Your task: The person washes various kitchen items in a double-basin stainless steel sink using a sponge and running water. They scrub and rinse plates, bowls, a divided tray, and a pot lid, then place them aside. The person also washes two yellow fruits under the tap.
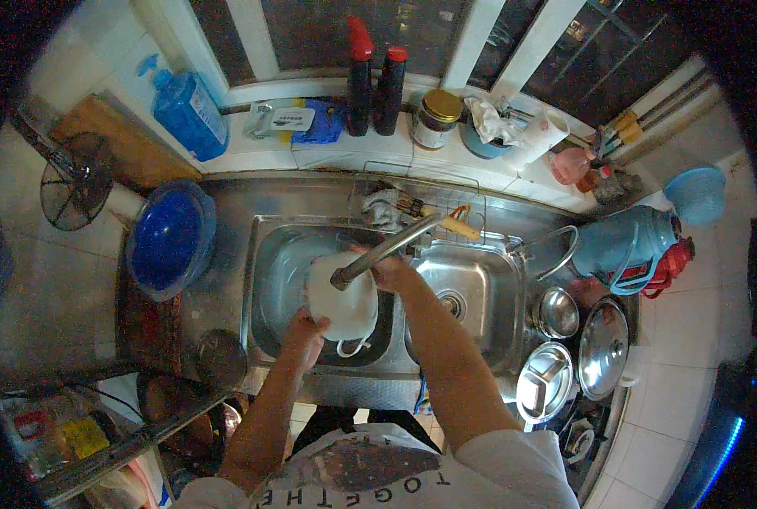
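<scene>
Over the left sink basin (386,347), a round white dish (337,312) is held between both hands; whether it is a plate or a bowl I cannot tell. My left hand (305,334) grips its near left edge. At its far right side is my right hand (388,272), its fingers partly hidden behind the metal faucet spout (388,245). The spout end sits above the dish. Beneath the dish is a large translucent tub (280,273) in the basin. A white looped handle (353,348) shows just below the dish's near edge.
A second steel basin (467,267) adjoins on the right. Behind the faucet is a wire rack (369,181) with a wooden-handled brush (458,226). A blue bowl (168,238) stands left. On the right are a divided steel plate (544,385), a pot lid (603,350) and a blue jug (626,238).
</scene>
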{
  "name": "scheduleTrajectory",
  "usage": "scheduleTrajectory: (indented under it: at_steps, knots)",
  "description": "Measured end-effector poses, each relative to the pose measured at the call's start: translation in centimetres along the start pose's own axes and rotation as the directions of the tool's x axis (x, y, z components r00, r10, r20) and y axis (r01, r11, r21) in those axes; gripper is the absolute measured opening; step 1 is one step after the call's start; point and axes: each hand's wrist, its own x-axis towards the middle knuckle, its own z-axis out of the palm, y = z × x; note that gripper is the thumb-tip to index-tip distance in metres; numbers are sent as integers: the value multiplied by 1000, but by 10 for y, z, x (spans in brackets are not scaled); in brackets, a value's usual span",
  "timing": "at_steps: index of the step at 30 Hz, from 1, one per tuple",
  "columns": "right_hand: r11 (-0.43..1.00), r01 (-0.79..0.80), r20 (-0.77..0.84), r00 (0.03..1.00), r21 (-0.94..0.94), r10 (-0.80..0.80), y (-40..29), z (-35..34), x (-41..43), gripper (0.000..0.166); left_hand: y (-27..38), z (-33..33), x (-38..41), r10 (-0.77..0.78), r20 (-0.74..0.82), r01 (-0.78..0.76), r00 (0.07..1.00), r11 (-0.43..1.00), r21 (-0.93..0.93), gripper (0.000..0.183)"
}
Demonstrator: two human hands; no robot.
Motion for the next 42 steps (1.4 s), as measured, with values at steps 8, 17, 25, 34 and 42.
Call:
scheduleTrajectory:
  at_steps: [8, 17, 25, 34, 42]
  knots:
    - [444, 557, -499, 829, 701, -252, 89, 56, 8, 39, 11, 32, 26, 51, -357, -76, 933, 996, -55, 40]
    - [886, 464, -419, 802, -15, -427, 58, 50, -21, 36, 12, 27, 36, 136, -177, -147, 975, 988, -54, 35]
    - [782, 51, -357, 870, -622, -340, 29, 60, -20, 53, 2, 8, 40, 32, -70, -6, 997, 941, 338, 40]
    - [425, 88, -250, 695, -901, -674, 32, 63, 15, 49, 5, -11, 39, 79, 203, -212, 976, 127, 969, 28]
    - [973, 98, -518, 833, -209, -195, 46, 8, -13, 31, 34, 30, 7, 314, 459, -282, 831, -473, 835, 37]
